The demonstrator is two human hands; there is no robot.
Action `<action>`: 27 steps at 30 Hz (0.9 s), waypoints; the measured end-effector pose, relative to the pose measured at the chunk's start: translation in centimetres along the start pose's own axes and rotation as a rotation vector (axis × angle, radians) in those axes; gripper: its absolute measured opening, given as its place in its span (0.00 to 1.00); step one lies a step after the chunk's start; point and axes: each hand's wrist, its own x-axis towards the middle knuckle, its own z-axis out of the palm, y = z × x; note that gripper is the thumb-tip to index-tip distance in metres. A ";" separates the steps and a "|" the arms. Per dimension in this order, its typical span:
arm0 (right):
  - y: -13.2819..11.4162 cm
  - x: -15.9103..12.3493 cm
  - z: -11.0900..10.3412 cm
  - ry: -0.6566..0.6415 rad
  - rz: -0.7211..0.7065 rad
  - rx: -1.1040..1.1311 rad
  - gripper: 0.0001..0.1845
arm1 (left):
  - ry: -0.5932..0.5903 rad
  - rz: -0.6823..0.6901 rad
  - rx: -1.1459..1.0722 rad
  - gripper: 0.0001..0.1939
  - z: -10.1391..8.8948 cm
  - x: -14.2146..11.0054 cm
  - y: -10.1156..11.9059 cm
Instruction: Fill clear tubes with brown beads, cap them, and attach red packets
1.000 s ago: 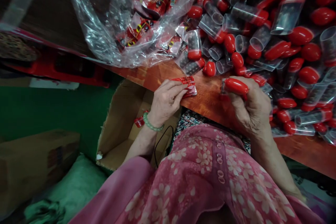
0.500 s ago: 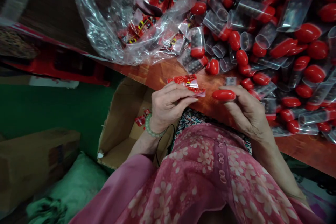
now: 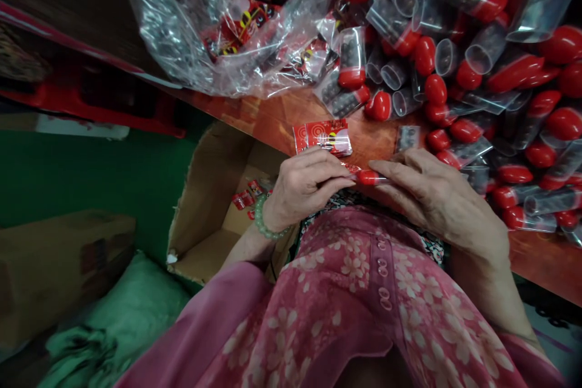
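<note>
Red packet [image 3: 322, 137] now lies free (left fingers [image 3: 318, 165] released it), right fingers [image 3: 400, 171] pinching a red capsule [image 3: 368, 177].

The way down's open into the brown cardboard box [image 3: 204, 206] at lower left! Upper right, a heap of red-capped clear plastic tubes [image 3: 482, 54] crowds the orange wood-grain table [image 3: 541, 260]; a crumpled clear plastic bag [image 3: 177, 30] blocks top centre!

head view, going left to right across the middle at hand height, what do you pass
brown cardboard carton → open cardboard box → left hand → red-capped clear tube → right hand → heap of red-capped clear tubes
</note>
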 end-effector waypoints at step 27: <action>0.2 -0.3 1.1 -0.124 -0.004 0.209 0.18 | -0.375 0.032 -0.013 0.10 0.6 0.0 0.0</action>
